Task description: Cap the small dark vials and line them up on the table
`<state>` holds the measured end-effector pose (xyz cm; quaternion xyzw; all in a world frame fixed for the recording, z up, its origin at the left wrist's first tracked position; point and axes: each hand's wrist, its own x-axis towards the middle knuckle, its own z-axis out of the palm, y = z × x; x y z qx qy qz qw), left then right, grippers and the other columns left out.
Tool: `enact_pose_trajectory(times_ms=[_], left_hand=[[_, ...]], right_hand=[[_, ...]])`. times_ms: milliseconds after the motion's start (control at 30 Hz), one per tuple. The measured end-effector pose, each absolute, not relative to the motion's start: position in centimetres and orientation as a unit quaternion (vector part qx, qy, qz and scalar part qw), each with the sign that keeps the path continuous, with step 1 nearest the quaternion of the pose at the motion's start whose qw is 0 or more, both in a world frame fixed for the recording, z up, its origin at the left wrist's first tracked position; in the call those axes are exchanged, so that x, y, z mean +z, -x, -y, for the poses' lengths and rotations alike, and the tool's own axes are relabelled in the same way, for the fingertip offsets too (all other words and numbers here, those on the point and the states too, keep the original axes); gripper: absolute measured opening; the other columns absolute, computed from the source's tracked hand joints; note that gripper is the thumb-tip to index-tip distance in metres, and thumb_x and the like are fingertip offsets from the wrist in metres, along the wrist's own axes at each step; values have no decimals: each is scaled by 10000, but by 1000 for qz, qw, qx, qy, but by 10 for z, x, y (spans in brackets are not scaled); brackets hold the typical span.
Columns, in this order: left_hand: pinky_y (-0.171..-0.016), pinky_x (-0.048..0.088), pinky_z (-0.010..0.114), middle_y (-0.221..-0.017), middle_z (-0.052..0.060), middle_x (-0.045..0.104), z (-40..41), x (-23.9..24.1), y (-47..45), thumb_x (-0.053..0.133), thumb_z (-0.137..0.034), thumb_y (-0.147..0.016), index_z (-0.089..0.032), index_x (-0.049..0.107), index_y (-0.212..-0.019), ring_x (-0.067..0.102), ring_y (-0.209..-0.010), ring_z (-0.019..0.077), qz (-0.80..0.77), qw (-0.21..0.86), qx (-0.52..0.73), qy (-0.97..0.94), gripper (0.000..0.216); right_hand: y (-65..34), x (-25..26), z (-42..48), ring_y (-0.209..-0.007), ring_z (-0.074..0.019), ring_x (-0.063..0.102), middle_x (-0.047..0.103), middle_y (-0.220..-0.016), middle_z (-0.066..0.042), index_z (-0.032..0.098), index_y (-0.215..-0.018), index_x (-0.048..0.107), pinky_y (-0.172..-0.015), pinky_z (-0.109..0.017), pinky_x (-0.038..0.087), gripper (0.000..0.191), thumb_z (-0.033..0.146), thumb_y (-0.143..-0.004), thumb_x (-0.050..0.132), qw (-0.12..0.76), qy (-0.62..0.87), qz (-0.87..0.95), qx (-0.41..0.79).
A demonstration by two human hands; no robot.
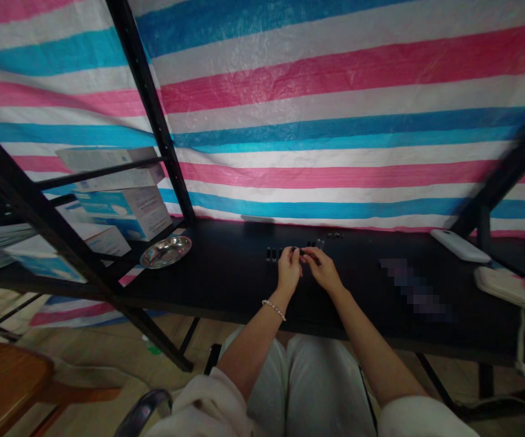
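My left hand [289,268] and my right hand [323,271] meet over the black table, fingers closed in a pinch. Between their fingertips is a small black piece [300,250], too small to name its kind. Two short black cylinders with pale ends [271,254] stand or lie just left of my left hand; another is partly hidden by that hand. Beyond my right hand are small clear tubes [321,244] and dark pieces beside them. A few tiny shiny parts [335,235] lie farther back.
A shiny metal dish [166,252] sits at the left by a black frame post [153,109]. Cardboard boxes [123,209] are stacked beyond it. At the right lie a white oblong device [460,245], a pale case with a cord [508,287] and a blurred patch. Striped sheeting hangs behind.
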<state>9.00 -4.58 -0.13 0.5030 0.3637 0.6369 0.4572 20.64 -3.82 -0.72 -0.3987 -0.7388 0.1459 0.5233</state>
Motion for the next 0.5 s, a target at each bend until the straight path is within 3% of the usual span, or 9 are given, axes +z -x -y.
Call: enact_pose_trajectory(times_ms=[500], left_hand=[[-328, 289, 154, -666, -30, 538, 49, 1, -89, 432, -462, -846, -162, 461, -898, 389, -343, 18, -380, 439, 636, -508, 305]], right_hand=[[-207, -10, 38, -896, -179, 610, 619, -1049, -83, 217, -1060, 576, -805, -339, 502, 258, 307, -854, 450, 527, 398, 741, 124]])
